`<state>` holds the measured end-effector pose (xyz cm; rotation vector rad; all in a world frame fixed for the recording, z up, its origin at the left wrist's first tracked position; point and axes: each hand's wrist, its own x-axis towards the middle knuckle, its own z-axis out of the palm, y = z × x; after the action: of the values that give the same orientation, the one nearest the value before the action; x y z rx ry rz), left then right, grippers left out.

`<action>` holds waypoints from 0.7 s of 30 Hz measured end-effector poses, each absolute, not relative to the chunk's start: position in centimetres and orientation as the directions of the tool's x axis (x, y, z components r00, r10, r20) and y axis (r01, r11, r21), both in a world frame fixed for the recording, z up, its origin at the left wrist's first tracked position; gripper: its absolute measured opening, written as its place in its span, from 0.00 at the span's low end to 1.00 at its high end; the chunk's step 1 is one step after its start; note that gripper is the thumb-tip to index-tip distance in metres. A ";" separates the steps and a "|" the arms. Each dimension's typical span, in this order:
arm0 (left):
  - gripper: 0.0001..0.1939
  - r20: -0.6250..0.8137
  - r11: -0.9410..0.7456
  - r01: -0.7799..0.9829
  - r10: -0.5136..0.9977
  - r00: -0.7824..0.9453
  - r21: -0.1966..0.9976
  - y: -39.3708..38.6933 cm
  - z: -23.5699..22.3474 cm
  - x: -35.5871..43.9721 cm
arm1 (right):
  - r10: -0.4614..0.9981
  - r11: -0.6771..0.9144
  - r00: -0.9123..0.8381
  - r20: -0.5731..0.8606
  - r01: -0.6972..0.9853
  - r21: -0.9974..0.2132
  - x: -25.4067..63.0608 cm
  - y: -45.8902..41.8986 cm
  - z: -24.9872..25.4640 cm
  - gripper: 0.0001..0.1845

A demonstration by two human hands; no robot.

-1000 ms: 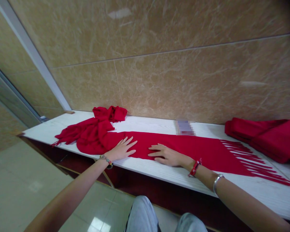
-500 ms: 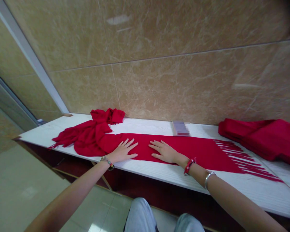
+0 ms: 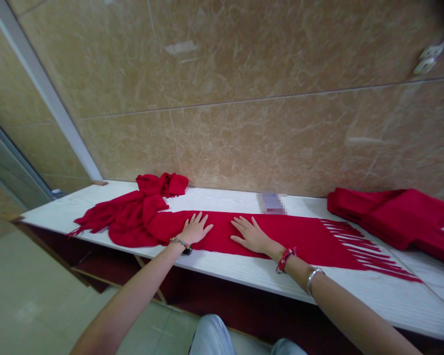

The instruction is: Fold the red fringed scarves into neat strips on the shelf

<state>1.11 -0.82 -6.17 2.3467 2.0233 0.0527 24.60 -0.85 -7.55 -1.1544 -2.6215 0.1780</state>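
A red fringed scarf [image 3: 299, 239] lies lengthwise along a white countertop [image 3: 222, 259]. Its right part is flat, with the tassels spread toward the right; its left part is bunched in loose folds. My left hand [image 3: 195, 230] rests palm down on the scarf beside the bunched part, fingers spread. A short way to the right, my right hand [image 3: 253, 237] also lies flat on the scarf with its fingers apart. Neither hand grips the cloth.
Folded red cloth [image 3: 388, 214] sits at the counter's right end. A small greyish, blurred-out item [image 3: 271, 203] lies behind the scarf, near the tiled wall [image 3: 244, 143]. Open shelves [image 3: 222, 291] are under the counter, and a wall socket [image 3: 428, 59] is at upper right.
My left hand has shifted slightly to the right relative to the scarf and turned, its fingers now pointing more away from me. The right hand stays nearly in place. The view has tilted a little.
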 end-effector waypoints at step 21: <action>0.37 0.026 -0.225 0.973 0.974 0.224 0.055 -1.1 -6.7 4.5 | 0.820 0.568 -0.533 0.208 0.801 -0.189 25.1 -2.2 -7.7 0.35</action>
<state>4.52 -1.05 -6.69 2.4364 1.9383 0.0844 25.06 -2.20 -7.67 -1.3408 -2.5304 0.1024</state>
